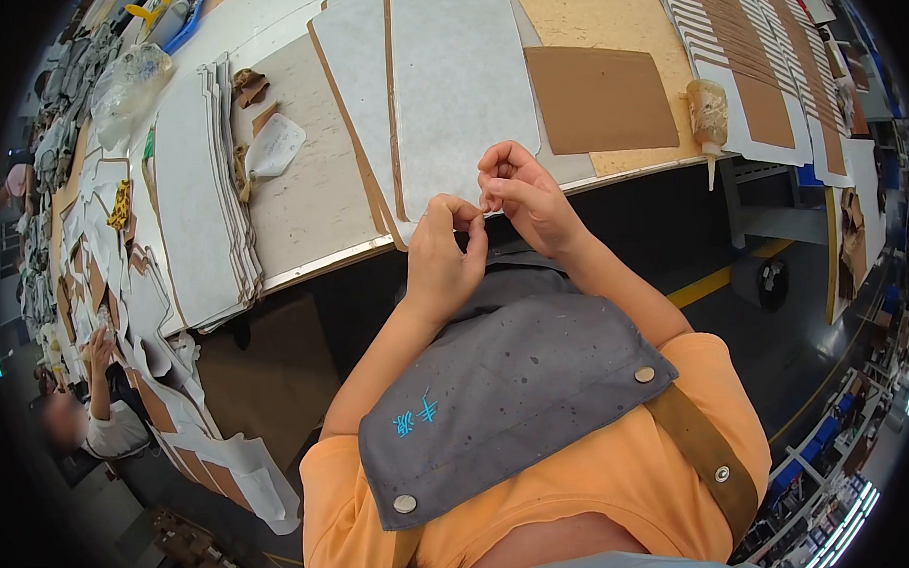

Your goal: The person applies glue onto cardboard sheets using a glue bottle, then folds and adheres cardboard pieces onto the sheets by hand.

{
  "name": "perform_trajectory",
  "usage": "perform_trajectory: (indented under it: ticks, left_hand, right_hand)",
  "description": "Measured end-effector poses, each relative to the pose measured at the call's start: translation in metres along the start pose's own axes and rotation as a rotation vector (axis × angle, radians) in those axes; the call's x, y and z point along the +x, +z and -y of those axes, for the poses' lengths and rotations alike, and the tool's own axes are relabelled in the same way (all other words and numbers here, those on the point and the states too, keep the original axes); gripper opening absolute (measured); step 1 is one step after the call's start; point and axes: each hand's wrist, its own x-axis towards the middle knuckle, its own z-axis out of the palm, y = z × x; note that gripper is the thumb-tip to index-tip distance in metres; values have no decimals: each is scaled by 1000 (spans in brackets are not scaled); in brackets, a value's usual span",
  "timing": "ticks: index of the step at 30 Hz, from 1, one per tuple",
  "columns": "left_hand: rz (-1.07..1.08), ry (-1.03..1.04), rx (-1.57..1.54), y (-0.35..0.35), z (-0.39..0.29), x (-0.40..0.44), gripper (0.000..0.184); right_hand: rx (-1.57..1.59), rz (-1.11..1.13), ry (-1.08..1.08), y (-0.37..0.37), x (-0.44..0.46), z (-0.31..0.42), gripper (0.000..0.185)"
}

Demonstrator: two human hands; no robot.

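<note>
My left hand (443, 252) is closed, thumb and forefinger pinched together at the table's front edge. Close beside it, my right hand (534, 201) has its fingers curled in, thumb against fingertips. The fingertips of both hands nearly meet, and anything between them is too small to make out. Just beyond them lie large white-faced sheets (458, 84) with brown edges, a narrow brown strip (392, 106) running along them. A brown rectangular piece (604, 98) lies flat to the right of the sheets.
A glue bottle (708, 115) with its nozzle down stands at the right table edge. Stacked white sheets (196, 193) and brown scraps (250, 87) lie left. Striped brown-and-white panels (742, 54) are at the far right. Another person's hand (98, 352) is at the lower left.
</note>
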Motion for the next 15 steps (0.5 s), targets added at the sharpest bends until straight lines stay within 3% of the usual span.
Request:
perform_trajectory:
  ticks: [15]
  left_hand:
    - [25, -187, -258, -1, 3, -1, 20]
  right_hand:
    - [60, 9, 45, -3, 2, -2, 19]
